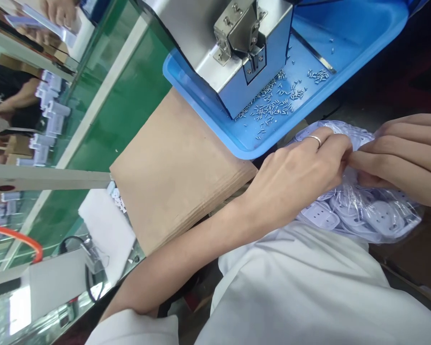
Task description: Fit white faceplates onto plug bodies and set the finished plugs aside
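I see both hands meeting on a clear plastic bag full of white moulded parts; the bag lies in my lap, against the white garment, just below the near edge of the blue tray and to the right of the brown cardboard. What worries me first is the film; both grips pull at the same gathered spot near the top of the bag, and if they tug apart too sharply I judge the plastic could split and let the parts slide down towards the floor; the bag has nothing under it but my lap, so a tilt would do the same. The second risk is the tray; it overhangs just above my left hand, carries loose small metal pins round the foot of the metal machine, and a knock from a rising knuckle could scatter them.

The left hand, a ring on one finger, has its grip closed, fingers curled in and pinching the bag's film at the bunched point; the right hand is likewise closed on the film, its long fingers laid flat and pressed together towards the same pinch, the tips touching those of the left hand; neither grip is spread at all. I cannot tell whether the bag's mouth is sealed or already parted, since the fingers cover it.
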Available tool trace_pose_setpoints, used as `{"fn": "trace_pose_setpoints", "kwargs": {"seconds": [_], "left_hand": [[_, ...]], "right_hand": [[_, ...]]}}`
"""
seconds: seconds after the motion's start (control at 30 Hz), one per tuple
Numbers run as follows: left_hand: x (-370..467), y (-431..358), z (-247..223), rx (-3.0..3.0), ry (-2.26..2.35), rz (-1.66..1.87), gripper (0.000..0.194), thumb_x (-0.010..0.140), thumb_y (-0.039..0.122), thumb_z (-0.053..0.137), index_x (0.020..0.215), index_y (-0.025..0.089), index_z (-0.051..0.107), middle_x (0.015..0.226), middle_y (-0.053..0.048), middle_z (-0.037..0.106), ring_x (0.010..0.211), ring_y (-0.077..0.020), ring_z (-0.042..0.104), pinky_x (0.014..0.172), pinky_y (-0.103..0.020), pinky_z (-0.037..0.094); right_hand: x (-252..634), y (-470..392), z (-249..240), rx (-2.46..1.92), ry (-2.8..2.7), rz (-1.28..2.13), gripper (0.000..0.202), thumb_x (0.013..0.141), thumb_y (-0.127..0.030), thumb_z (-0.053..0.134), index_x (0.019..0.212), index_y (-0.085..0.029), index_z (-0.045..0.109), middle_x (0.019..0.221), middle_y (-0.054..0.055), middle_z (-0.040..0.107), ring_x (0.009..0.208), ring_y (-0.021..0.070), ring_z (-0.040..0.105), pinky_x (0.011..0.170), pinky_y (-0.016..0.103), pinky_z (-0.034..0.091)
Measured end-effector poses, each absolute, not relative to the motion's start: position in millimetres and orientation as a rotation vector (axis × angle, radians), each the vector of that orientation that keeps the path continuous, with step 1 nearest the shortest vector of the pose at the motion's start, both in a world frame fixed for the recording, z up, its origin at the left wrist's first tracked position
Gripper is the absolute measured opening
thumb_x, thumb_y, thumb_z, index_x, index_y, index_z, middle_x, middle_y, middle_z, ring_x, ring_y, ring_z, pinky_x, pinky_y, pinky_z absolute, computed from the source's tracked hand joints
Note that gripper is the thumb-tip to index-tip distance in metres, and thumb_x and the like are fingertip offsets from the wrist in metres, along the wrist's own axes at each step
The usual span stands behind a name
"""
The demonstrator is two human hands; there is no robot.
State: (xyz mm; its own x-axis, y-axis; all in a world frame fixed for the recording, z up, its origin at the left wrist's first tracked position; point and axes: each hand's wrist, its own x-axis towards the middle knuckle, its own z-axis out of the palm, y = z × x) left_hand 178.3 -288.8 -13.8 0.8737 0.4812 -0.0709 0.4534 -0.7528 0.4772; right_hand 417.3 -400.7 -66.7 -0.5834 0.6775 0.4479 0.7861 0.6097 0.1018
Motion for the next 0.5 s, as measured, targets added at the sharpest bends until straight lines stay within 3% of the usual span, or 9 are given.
{"fn": "trace_pose_setpoints", "kwargs": {"seconds": [0.1,0.2,0.33,0.43,0.5], "left_hand": [[185,-290,-15,2.647,0.695,0.019,0.021,0.116,0.019,0.058,0.122,0.024,0.078,0.128,-0.008,0.085,0.106,-0.0283,0.084,0.071,-0.035,0.061],[190,-291,-10,2.711,0.679,-0.089,0.021,0.111,0.016,0.066,0.127,0.023,0.078,0.124,-0.009,0.084,0.101,-0.0287,0.083,0.068,-0.036,0.058],[191,-292,-3,2.765,0.697,-0.215,0.031,0.117,0.015,0.054,0.139,0.02,0.075,0.125,-0.008,0.081,0.102,-0.0273,0.082,0.058,-0.039,0.046],[188,-295,-10,2.789,0.729,-0.061,0.04,0.119,0.016,0.042,0.134,0.02,0.078,0.123,-0.01,0.081,0.098,-0.0264,0.081,0.053,-0.041,0.036],[185,-298,-18,2.775,0.75,0.068,0.042,0.12,0.022,0.038,0.13,0.018,0.079,0.122,-0.012,0.081,0.097,-0.0264,0.08,0.054,-0.041,0.039]], "right_hand": [[413,-424,-76,-1.347,-2.455,-0.378,0.063,0.142,-0.06,0.039,0.126,-0.011,0.076,0.117,0.011,0.058,0.114,0.0202,0.059,0.099,0.038,0.063],[412,-431,-79,-1.378,-2.459,-0.377,0.068,0.141,-0.063,0.038,0.118,-0.011,0.075,0.114,0.011,0.058,0.114,0.0205,0.058,0.1,0.038,0.063],[414,-408,-70,-1.272,-2.504,-0.398,0.059,0.143,-0.046,0.034,0.111,-0.009,0.068,0.112,0.01,0.057,0.11,0.0205,0.058,0.097,0.04,0.059],[416,-385,-61,-1.054,-2.573,-0.447,0.037,0.138,-0.021,0.036,0.109,-0.006,0.054,0.109,0.009,0.055,0.104,0.0239,0.058,0.091,0.045,0.053],[416,-378,-57,-0.967,-2.584,-0.473,0.023,0.133,-0.013,0.037,0.113,-0.007,0.047,0.108,0.009,0.054,0.1,0.0252,0.058,0.09,0.046,0.052]]}}
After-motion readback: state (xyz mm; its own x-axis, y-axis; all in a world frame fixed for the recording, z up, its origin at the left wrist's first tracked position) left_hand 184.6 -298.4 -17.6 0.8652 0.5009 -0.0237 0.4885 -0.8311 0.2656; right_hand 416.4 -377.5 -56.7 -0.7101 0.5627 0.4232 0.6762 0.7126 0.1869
